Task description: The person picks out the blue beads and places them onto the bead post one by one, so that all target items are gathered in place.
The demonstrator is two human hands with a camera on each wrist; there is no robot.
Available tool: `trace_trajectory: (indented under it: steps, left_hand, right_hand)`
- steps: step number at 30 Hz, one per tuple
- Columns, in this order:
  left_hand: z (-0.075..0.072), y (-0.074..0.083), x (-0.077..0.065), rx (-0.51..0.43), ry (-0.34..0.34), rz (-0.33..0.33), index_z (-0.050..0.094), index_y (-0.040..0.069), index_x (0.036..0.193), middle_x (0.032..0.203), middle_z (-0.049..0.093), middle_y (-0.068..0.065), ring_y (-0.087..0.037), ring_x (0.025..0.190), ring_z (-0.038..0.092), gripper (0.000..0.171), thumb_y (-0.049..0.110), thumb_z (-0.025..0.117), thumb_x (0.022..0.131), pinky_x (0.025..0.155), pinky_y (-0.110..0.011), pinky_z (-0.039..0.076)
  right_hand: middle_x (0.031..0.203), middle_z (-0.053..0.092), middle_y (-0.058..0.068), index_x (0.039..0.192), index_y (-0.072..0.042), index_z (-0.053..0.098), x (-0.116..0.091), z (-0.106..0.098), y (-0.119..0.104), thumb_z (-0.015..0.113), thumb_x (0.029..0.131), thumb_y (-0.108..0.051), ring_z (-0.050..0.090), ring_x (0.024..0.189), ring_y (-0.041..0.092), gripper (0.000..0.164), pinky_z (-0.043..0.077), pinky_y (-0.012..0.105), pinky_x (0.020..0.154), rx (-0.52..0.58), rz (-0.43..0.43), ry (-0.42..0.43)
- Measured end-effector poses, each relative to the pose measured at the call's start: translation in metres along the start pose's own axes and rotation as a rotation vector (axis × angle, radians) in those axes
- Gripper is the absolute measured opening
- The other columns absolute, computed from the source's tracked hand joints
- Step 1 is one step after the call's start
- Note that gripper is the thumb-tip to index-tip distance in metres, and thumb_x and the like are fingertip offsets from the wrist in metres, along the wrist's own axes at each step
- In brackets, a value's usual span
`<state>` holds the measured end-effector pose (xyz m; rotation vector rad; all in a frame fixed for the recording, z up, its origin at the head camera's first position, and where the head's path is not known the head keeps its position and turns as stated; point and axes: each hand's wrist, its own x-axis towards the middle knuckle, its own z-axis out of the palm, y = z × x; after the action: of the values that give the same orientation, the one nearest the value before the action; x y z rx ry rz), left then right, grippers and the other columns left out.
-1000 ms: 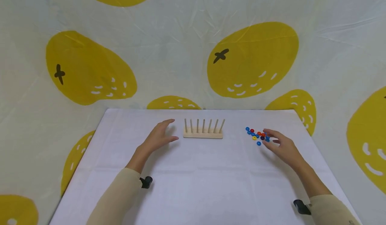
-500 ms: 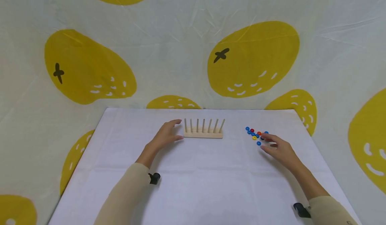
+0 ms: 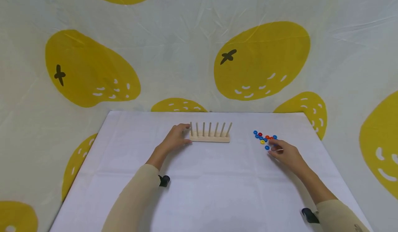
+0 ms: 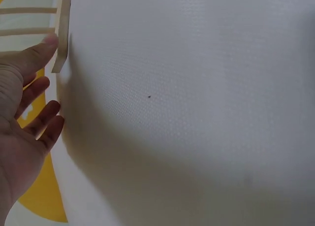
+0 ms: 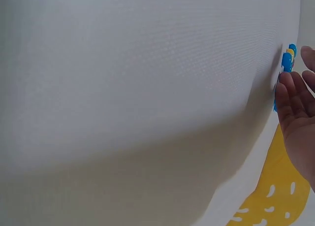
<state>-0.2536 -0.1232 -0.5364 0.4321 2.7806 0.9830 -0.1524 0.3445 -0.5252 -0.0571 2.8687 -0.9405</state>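
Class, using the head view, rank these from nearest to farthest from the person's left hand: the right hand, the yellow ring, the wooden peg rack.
1. Wooden peg rack: next to the left hand, on its right side.
2. Yellow ring: well to the right of the rack.
3. Right hand: farther right, beyond the ring.

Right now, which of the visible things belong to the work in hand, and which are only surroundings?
Likely in the work:
wooden peg stand, near the left hand
coloured rings, near the right hand

Only surroundings:
white tablecloth, under them
yellow-patterned backdrop, behind
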Motion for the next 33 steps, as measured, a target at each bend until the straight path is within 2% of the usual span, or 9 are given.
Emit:
trace_trajectory:
  steps: [7, 15, 21, 33]
  left_hand:
    - [0.004, -0.003, 0.004, 0.079, 0.019, 0.039, 0.063, 0.004, 0.138, 0.141, 0.062, -0.013, -0.033, 0.128, 0.053, 0.067, 0.022, 0.091, 0.079, 0.111, -0.044, 0.043]
    - [0.007, -0.004, 0.005, 0.080, 0.015, 0.017, 0.066, 0.007, 0.136, 0.140, 0.062, -0.012, -0.033, 0.126, 0.050, 0.064, 0.023, 0.091, 0.079, 0.110, -0.044, 0.042]
    - [0.009, -0.003, 0.006, 0.092, 0.015, 0.020, 0.067, 0.008, 0.133, 0.137, 0.062, -0.010, -0.033, 0.125, 0.050, 0.061, 0.025, 0.091, 0.079, 0.109, -0.046, 0.042]
    - [0.010, 0.000, 0.007, 0.104, 0.013, 0.000, 0.068, 0.009, 0.130, 0.135, 0.061, -0.008, -0.031, 0.124, 0.049, 0.058, 0.026, 0.091, 0.080, 0.108, -0.045, 0.042]
  right_hand:
    - [0.118, 0.069, 0.017, 0.140, -0.003, 0.059, 0.003, 0.002, 0.001, 0.075, 0.096, -0.023, 0.066, 0.108, 0.034, 0.050, 0.058, 0.048, 0.093, -0.013, 0.010, 0.010]
    - [0.123, 0.067, 0.018, 0.140, -0.003, 0.060, 0.004, 0.006, 0.000, 0.073, 0.097, -0.023, 0.062, 0.107, 0.033, 0.049, 0.057, 0.050, 0.095, -0.026, 0.038, 0.019]
    - [0.119, 0.067, 0.019, 0.137, -0.001, 0.061, 0.005, 0.008, -0.001, 0.074, 0.096, -0.021, 0.061, 0.102, 0.030, 0.048, 0.057, 0.049, 0.094, -0.033, 0.049, 0.027]
    - [0.107, 0.065, 0.012, 0.130, -0.003, 0.067, 0.011, 0.013, 0.004, 0.076, 0.095, -0.021, 0.058, 0.095, 0.025, 0.040, 0.054, 0.027, 0.080, -0.075, 0.032, 0.039]
